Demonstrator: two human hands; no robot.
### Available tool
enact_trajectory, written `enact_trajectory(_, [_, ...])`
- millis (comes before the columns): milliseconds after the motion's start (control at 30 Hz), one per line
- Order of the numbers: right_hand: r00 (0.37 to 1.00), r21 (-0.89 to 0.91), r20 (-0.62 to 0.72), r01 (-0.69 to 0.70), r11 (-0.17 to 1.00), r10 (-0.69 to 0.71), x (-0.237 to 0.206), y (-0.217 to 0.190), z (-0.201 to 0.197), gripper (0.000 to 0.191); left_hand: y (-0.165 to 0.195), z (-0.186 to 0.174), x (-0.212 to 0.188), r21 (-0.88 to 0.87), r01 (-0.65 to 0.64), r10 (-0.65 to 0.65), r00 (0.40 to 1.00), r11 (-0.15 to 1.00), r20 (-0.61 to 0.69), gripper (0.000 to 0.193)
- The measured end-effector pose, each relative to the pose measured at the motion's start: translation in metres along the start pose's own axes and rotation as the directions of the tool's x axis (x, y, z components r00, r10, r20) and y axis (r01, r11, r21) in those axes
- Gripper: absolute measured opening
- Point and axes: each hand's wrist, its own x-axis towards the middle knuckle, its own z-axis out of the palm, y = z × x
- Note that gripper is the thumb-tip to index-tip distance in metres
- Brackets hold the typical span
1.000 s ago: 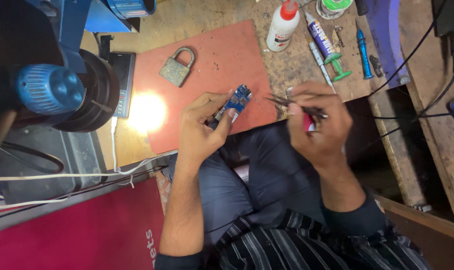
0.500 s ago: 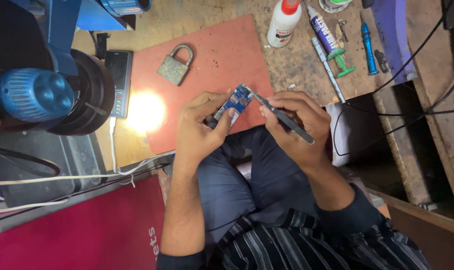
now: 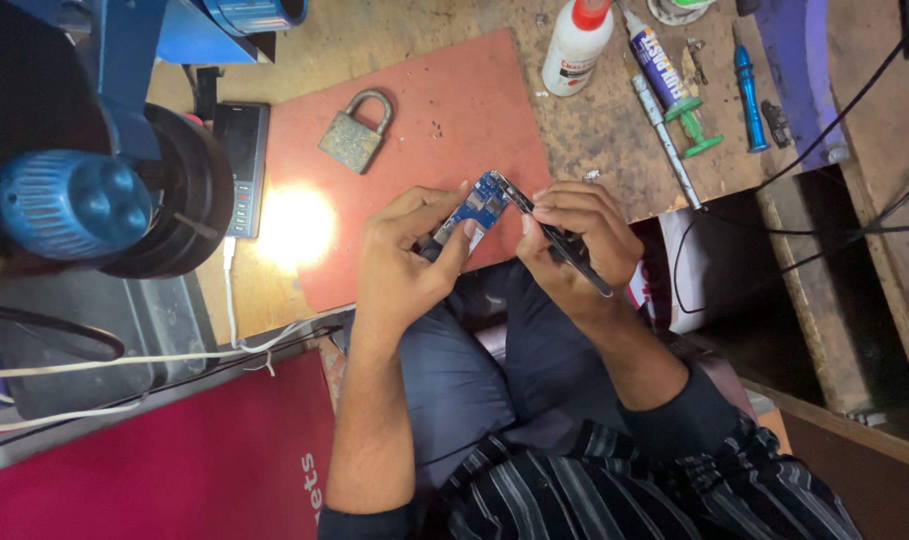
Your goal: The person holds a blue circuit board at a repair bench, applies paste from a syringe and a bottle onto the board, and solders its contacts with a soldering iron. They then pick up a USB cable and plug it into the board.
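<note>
Blue circuit board [image 3: 482, 206] sits pinched in the left hand [image 3: 404, 262] above the red mat [image 3: 444, 130] while the right hand [image 3: 574, 240] grips dark tweezers [image 3: 554, 235] at its right edge, a probing step that seemingly needs steady, fine tip control.

Two hands are seen, the left hand [image 3: 399, 265] and the right hand [image 3: 579, 235]; between them one small blue circuit board [image 3: 482, 205] and one dark pair of tweezers [image 3: 559, 240] are held. On the far part of the bench are counted one red mat [image 3: 424, 120], one padlock [image 3: 354, 133], one white glue bottle [image 3: 576, 45], one blue syringe tube [image 3: 669, 85] and one blue pen-shaped tool [image 3: 749, 85]. At the left, one blue microscope [image 3: 69, 200] and one dark phone-like device [image 3: 244, 165] are counted.
</note>
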Motion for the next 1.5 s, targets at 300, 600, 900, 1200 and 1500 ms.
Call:
enact_trajectory(300, [1.000,-0.058,0.016,0.014,0.998,-0.013,-0.0008,-0.0039,-0.0016,0.024,0.0009,-0.0009,0.0016,-0.004,-0.019,0.019,1.000,1.000,0.014,0.028])
enact_trajectory(600, [0.999,-0.088,0.029,0.049,0.995,-0.047,0.0016,-0.0038,-0.0016,0.024,0.0028,-0.0006,0.0032,0.013,-0.022,0.022,1.000,1.000,0.017,0.030])
enact_trajectory(900, [0.999,-0.080,0.027,0.036,0.996,-0.034,-0.0026,-0.0043,-0.0055,0.024,0.0040,0.0001,0.0022,0.012,0.024,-0.025,0.999,1.000,0.033,0.030])
enact_trajectory(1200, [0.999,-0.077,0.015,0.047,0.996,-0.046,-0.0031,-0.0049,-0.0057,0.022,0.0051,0.0007,0.0007,-0.006,0.006,-0.006,0.999,1.000,0.036,0.030])
enact_trajectory(1500, [0.998,-0.107,0.013,0.068,0.992,-0.067,-0.0017,-0.0061,-0.0068,0.022,0.0061,0.0014,0.0011,-0.006,-0.024,0.024,0.999,1.000,0.034,0.029])
